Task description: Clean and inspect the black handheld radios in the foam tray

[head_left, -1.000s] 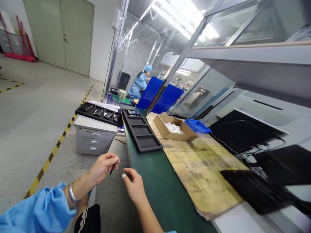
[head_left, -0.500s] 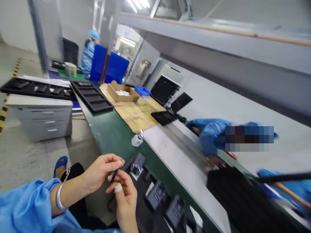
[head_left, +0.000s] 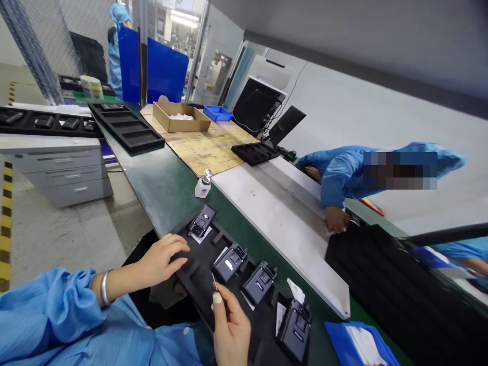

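Note:
My left hand (head_left: 164, 258) is open over the near left edge of a black tray (head_left: 198, 278), thumb and fingers apart, nothing visible in it. My right hand (head_left: 232, 325) pinches a thin tool with a pointed metal tip (head_left: 214, 280); its rest is hidden by the fingers, so its kind is unclear. Several black handheld devices sit in the tray. One device (head_left: 230, 261) lies just beyond the tool tip, another device (head_left: 260, 282) to its right. A third device (head_left: 203, 218) is at the far end, past my left hand. White slips show beneath some devices.
A white pump bottle (head_left: 202, 188) stands on the green bench (head_left: 179, 175) beyond the tray. A long white board (head_left: 274, 203) runs alongside. Across it, a co-worker's hand (head_left: 336, 219) rests near black material (head_left: 366, 269). A blue bin (head_left: 358, 345) is at lower right.
My hands, together earlier around a slim dark item, are now apart. The right has moved right over the tray with the tool; the left has let go. My view has tilted down.

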Motion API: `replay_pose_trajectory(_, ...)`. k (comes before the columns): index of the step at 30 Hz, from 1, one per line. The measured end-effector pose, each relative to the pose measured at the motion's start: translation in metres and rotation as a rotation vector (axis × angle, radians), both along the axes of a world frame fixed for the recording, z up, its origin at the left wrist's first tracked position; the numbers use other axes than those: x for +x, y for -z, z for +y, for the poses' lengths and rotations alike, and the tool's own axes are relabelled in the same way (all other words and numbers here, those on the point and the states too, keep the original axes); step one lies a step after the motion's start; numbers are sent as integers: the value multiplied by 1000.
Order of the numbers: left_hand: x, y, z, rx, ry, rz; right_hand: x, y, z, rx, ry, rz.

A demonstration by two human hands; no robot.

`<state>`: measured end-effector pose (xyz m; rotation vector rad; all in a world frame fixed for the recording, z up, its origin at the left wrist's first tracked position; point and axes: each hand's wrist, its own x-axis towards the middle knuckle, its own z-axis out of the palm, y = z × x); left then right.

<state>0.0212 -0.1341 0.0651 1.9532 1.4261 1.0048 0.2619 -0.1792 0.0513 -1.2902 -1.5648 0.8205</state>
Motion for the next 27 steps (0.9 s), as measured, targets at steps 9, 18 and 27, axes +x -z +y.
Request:
replay_pose_trajectory(9,-6,26,45,112,-71,285,3,-22,78,317,-157,-437)
replay_pose_trajectory(18,-6,19,40,31,18,216,-21,-14,128,315,-260,-652)
replay_pose_trajectory(27,-4,17,38,62,88,319,-30,-12,134,335,-280,-709)
